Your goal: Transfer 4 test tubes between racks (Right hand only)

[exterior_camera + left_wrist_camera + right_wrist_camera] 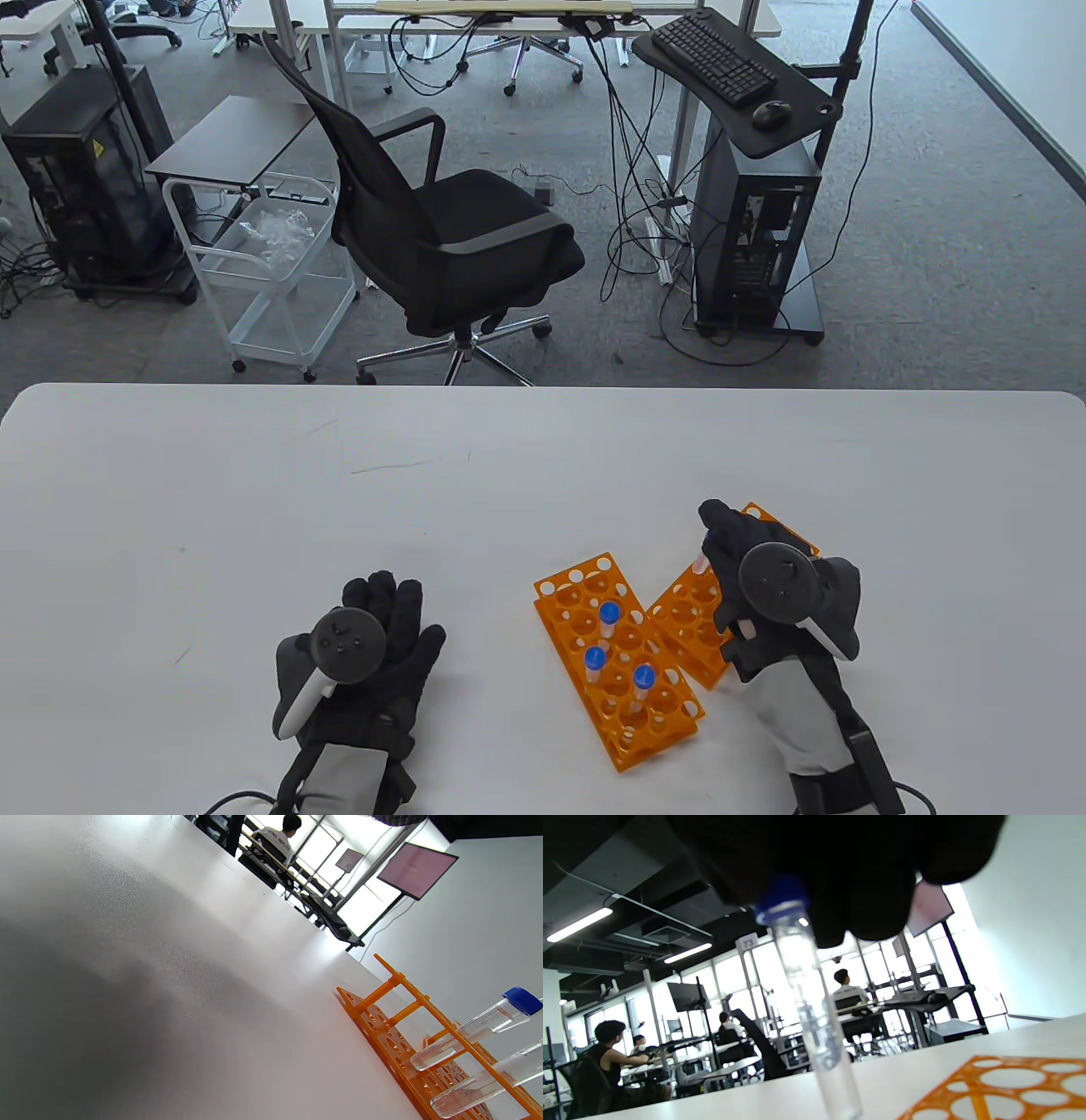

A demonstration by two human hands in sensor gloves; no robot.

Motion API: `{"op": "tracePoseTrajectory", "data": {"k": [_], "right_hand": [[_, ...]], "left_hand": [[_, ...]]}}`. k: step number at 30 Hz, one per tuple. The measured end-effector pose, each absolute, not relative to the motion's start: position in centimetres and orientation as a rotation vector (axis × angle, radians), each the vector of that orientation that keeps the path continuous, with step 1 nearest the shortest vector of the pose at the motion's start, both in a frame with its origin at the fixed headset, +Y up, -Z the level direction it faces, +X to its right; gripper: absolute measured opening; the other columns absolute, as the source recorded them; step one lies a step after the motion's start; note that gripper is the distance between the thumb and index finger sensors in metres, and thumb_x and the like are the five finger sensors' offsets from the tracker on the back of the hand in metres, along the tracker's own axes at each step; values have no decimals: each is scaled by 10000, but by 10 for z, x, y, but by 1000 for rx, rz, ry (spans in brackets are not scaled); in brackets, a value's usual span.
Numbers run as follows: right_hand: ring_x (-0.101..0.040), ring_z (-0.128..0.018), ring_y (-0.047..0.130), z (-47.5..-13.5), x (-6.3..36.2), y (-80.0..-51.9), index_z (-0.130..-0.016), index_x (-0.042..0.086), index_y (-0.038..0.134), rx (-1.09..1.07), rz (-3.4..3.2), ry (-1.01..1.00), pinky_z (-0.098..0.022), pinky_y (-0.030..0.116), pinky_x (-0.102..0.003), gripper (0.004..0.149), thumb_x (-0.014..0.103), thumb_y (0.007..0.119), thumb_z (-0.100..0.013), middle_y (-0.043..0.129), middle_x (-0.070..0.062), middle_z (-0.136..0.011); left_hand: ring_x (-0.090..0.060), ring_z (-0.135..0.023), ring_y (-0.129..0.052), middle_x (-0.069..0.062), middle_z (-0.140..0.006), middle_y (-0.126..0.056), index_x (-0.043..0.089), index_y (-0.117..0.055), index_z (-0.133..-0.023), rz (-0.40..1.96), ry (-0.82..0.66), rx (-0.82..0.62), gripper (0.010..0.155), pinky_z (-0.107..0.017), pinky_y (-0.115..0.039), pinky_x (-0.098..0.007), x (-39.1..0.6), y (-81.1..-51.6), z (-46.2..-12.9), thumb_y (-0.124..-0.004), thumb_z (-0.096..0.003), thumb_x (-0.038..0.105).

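Two orange racks low right of centre on the white table [254, 475] in the table view: left rack [618, 662] with three blue-capped tubes [608, 618], right rack [691, 624] partly under the right hand [755, 586], gripping a fourth tube [703, 556]. Left hand [373, 645] flat, fingers spread, lower left. Office chair [441, 229] above.

Left wrist view: only rack [424, 1052] and tubes lower right; hand unseen.

Right wrist view: tube [814, 1005] centre, held at its blue cap by dark fingers [865, 878]; rack top [1005, 1086] lower right; bright office behind.

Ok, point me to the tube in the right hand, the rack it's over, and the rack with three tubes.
held tube [814, 1014]: right wrist view, mid clear barrel.
right rack [683, 624]: table view, orange top plate left of the right hand [776, 586].
left rack [585, 586]: table view, empty top holes.
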State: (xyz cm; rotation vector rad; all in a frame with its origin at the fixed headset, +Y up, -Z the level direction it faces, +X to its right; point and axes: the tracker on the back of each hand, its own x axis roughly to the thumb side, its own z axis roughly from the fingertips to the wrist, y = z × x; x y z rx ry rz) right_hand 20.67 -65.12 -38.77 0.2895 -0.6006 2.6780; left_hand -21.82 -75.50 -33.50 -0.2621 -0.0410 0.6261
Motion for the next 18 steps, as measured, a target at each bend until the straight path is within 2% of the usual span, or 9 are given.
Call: {"op": "tracePoseTrajectory", "data": {"k": [18], "right_hand": [[-419,-709,899,-379,175,-649,-910,120,815,475,2643,-485,-558,672,-625,466,253,814,-464,945,-163,-828]], "left_hand": [[-110,-1038,218,130,-1173,62,417,-144,-1139,624,-36,-267,682,-765,136,-399,-218,-755,-334,-458,-575,638]]}}
